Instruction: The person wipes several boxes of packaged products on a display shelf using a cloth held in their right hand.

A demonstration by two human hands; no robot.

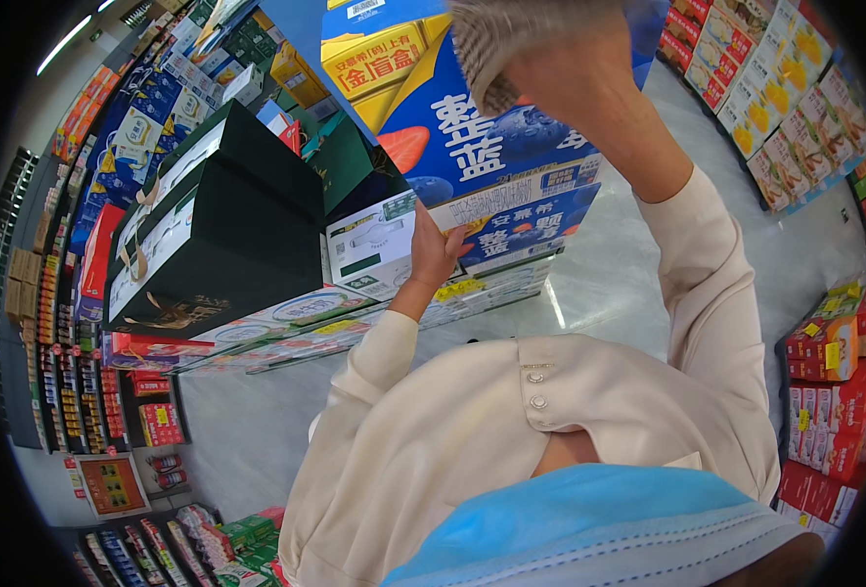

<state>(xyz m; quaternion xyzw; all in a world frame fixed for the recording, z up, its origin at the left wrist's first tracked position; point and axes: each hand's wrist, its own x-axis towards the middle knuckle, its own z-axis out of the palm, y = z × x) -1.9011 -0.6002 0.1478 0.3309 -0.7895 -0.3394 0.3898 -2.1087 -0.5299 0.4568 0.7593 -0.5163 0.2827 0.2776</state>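
My right hand (pixel 576 73) is closed on a grey-brown ribbed cloth (pixel 484 62), blurred, against the upper part of a large blue carton (pixel 411 110). That carton carries pictures of strawberries and blueberries, plus printed writing. Below it is a smaller blue carton front (pixel 528 224) with similar fruit. My left hand (pixel 433 246) rests with its fingers against the lower edge of the stack, between the blue cartons and a white box (pixel 374 238). Whether it grips anything is hard to see. Left of the white box stand dark green gift boxes (pixel 257 242) with ribbon handles.
More cartons (pixel 304 312) form the base of the display. Stocked shelves (pixel 73 293) run along the left. Stacked drink cartons (pixel 770 103) stand at the upper right, and red boxes (pixel 843 411) at the lower right. Grey floor (pixel 257 425) lies between.
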